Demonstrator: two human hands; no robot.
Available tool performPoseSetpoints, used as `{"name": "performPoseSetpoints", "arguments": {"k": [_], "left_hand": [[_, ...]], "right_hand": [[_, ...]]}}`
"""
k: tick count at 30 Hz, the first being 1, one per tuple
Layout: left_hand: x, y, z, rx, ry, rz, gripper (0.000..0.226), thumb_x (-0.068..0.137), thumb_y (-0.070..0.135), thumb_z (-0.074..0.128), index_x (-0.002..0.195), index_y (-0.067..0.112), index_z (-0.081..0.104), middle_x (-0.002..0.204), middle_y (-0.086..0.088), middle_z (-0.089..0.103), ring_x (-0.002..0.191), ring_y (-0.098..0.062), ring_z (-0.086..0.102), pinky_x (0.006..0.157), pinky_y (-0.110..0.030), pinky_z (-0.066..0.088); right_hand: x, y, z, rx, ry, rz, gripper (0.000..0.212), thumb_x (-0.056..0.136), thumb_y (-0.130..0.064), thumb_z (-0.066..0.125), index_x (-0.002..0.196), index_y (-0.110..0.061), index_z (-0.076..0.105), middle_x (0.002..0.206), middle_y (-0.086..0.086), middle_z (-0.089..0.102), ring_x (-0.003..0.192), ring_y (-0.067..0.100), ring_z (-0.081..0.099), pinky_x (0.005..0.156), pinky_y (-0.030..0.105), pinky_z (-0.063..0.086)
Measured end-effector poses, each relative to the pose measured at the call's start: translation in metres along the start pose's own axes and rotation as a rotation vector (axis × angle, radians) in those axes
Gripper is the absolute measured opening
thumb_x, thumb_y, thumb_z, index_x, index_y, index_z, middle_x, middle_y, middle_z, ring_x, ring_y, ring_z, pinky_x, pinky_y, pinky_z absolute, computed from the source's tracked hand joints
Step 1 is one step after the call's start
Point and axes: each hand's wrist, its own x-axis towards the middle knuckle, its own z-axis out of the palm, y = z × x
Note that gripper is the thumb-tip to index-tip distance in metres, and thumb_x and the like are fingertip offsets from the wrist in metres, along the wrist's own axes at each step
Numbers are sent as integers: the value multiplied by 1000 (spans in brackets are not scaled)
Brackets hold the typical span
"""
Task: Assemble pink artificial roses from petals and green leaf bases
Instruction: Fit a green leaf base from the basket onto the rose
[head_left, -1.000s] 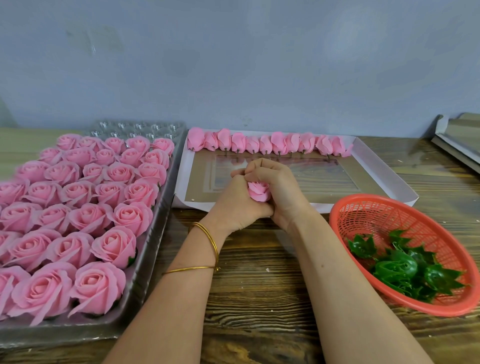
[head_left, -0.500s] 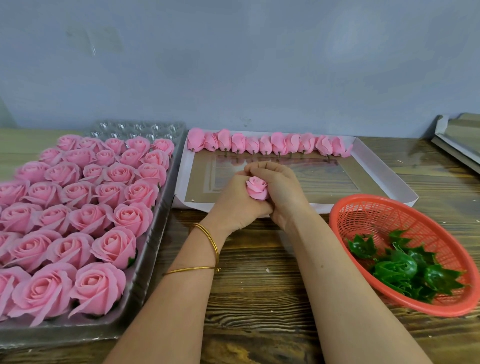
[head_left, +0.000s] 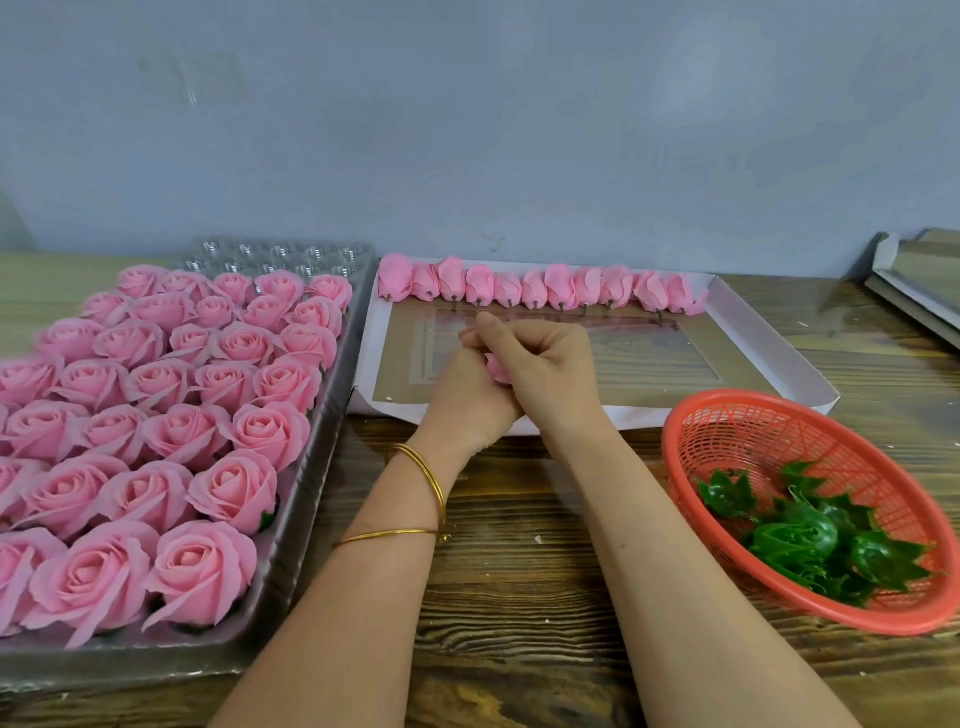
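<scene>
Rose: held between both hands above the near edge of the white tray; only a sliver of pink shows.
Left hand: curled round the rose from the left and below, bangles on the wrist.
Right hand: folded over the rose from the right, fingers wrapped across its top.
Change: a second ago the rose's face showed plainly between the palms; now the fingers have closed over it and hide most of it.
Meaning: probably the petals are being pressed into shape; whether a green base is already fitted cannot be told.
Leaf bases: loose in the red basket at the worktop's right edge, near the right forearm.
Buds: one row along the white tray's far edge, awaiting assembly.
Finished roses: packed in the grey tray on the left; only its far rows are unfilled.
Room: bare worktop runs between grey tray and basket, under the forearms; the basket rim lies close, so a sideways reach for a base is short but could nudge it.
</scene>
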Motion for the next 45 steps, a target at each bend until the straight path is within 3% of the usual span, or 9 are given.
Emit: {"name": "performPoseSetpoints", "arguments": {"k": [5,11,16,19,22,25,27,35,45], "left_hand": [[2,-1,2,16,33,6,13,96,9,52,95,14,64,96,-10,69,92,-24,63,81,-37,54],[5,-3,4,60,56,-33,22,93,12,54,75,25,59,77,4,62,82,-19,63,72,-35,55],[7,-1,7,137,67,-18,27,96,12,46,73,25,53,70,12,47,78,-13,51,62,-23,39],[9,-3,10,99,30,-74,18,100,10,44,99,12,62,76,11,41,76,-4,44,57,-3,32],[6,-19,7,-110,113,-128,37,93,0,56,128,5,52,81,20,42,69,5,45,59,-4,37],[5,-14,5,-90,78,-116,16,91,3,59,102,15,60,75,18,46,65,5,44,53,-5,35],[4,-3,7,-48,75,-119,16,94,9,54,79,11,56,67,11,47,61,0,46,49,-10,35],[0,-12,-3,-331,-79,-17,24,69,2,75,72,24,64,57,16,62,58,4,59,48,-9,43],[-1,-8,-3,-375,-78,94,44,65,-14,71,77,28,63,65,20,64,70,7,61,63,-11,48]], "right_hand": [[0,5,-1,-94,-50,-24,11,90,-8,68,89,-4,78,73,-5,72,69,-3,64,68,9,47],[-3,3,-4,-39,-145,96,15,92,-14,67,101,-6,76,96,8,76,95,15,70,85,26,55],[-8,-2,-9,17,-264,193,10,94,-24,64,98,-26,73,95,-3,76,95,11,71,75,31,61],[-8,-3,-11,-27,-302,212,14,94,-28,64,106,-27,71,104,-4,74,101,10,69,77,29,60],[-7,-2,-12,-80,-327,243,33,93,-33,65,124,-23,64,117,-1,70,108,10,66,83,28,58],[-6,-2,-16,-91,-356,262,45,88,-40,69,131,-27,59,124,-4,65,111,8,63,78,25,59],[-4,-2,-18,-42,-360,269,49,81,-43,72,126,-29,63,120,-6,66,109,6,64,73,23,59],[6,-7,-22,428,-150,199,25,97,-21,56,98,-2,72,101,11,74,96,16,70,79,25,57],[1,-13,-10,346,-239,242,43,99,-21,49,67,-7,75,96,13,76,98,21,71,96,31,52]]}}
